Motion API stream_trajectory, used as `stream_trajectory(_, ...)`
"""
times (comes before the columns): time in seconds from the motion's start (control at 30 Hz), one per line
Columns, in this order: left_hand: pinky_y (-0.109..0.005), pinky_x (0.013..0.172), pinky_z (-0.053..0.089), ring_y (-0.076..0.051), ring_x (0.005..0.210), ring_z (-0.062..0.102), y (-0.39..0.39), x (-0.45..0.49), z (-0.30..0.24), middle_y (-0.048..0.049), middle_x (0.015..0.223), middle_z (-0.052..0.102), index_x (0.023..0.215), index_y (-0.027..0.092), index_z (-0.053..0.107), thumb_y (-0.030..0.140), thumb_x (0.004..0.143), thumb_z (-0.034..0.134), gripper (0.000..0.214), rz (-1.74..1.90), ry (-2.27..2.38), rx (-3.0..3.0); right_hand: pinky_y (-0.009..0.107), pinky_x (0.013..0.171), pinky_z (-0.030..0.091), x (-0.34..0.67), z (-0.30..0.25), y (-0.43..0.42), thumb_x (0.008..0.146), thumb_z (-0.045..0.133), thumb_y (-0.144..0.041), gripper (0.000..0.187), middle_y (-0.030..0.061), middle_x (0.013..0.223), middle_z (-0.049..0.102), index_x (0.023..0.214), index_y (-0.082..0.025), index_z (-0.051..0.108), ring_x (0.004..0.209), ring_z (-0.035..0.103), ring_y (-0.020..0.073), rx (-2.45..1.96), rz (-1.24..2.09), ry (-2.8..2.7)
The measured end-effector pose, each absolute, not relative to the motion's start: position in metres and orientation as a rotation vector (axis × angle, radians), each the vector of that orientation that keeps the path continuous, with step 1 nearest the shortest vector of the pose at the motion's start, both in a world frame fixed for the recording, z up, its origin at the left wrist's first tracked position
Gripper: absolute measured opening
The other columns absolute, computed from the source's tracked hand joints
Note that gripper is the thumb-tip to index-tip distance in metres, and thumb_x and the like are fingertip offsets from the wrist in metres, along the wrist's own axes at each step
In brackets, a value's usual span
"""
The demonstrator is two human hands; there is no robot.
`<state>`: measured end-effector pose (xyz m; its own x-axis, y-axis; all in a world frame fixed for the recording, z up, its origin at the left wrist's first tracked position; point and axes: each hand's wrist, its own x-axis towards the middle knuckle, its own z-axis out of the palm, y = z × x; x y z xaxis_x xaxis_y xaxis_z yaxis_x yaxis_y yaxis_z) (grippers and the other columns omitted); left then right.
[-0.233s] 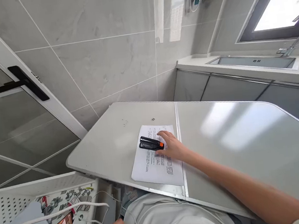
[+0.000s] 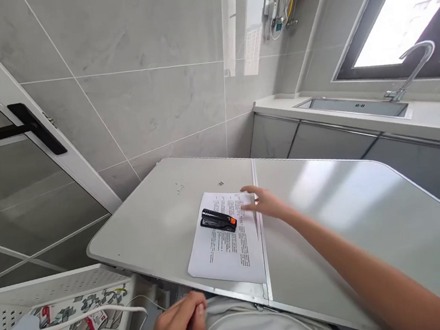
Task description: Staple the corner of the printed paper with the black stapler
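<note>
The right hand [image 2: 267, 202] is held out over the folding table [image 2: 348, 214], with the fingers spread and stretched forward and nothing gripped in it. Whether the palm rests on the surface or hovers just above it cannot be told. Just to the left of this hand, near the fingertips but apart from them, a black stapler [image 2: 218, 220] with an orange end is laid on a printed sheet [image 2: 225, 251]. The orange end is turned towards the hand. The sheet is spread flat beneath and to the left of the hand, and its right edge is set along the seam between the two table halves. A few small loose staples [image 2: 221, 183] are seen beyond the sheet, ahead of the fingertips.

The left hand [image 2: 177, 329] is kept low, off the near edge of the table and close to the body, with the fingers curled in against the thumb. Whether anything is pinched in it cannot be told. A thin white cable [image 2: 113, 308] is draped just left of this hand, over a white perforated basket [image 2: 39, 291] in which papers and packets are piled.

Far beyond the right hand, a sink [image 2: 352, 105] with a curved tap [image 2: 414, 60] is set under a window. Far beyond the left hand, a black door handle [image 2: 25, 126] is mounted on a glazed door.
</note>
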<state>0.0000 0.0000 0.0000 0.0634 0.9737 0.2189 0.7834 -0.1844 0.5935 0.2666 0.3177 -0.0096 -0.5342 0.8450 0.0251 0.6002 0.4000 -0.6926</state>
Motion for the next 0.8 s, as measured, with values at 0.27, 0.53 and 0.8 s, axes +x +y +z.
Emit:
stream_trajectory(0.27,-0.063,0.116,0.035,-0.040,0.144,0.044,0.106,0.011,-0.059,-0.0175,0.152,0.052,0.145,0.018,0.054,0.049,0.097,0.055,0.057,0.720,2.258,2.248,0.031,0.080,0.048,0.254,-0.024,0.367,0.084,0.071,-0.027,0.032,0.0141,0.117,0.066,0.113,-0.014,0.064,0.108,0.061,0.0268,-1.754,0.819,-2.159)
stream_trajectory(0.53,-0.060,0.122,0.030,-0.034,0.149,0.039,0.104,0.002,-0.076,-0.0092,0.158,0.049,0.145,0.026,0.057,0.044,0.101,0.050,0.048,0.657,2.257,2.275,0.027,0.078,0.044,0.238,-0.026,0.362,0.088,0.056,-0.014,0.008,0.0058,0.098,0.068,0.084,-0.020,0.058,0.101,0.061,0.0207,-1.567,0.784,-2.107)
stream_trajectory(0.8,-0.060,0.122,0.031,-0.033,0.147,0.042,0.107,0.005,-0.076,-0.0103,0.156,0.051,0.141,0.025,0.060,0.041,0.102,0.049,0.044,0.675,2.279,2.234,0.031,0.071,0.046,0.228,-0.035,0.308,0.098,0.048,-0.030,0.046,0.0088,0.095,0.066,0.140,-0.016,0.037,0.089,0.063,0.0246,-1.473,0.862,-2.029)
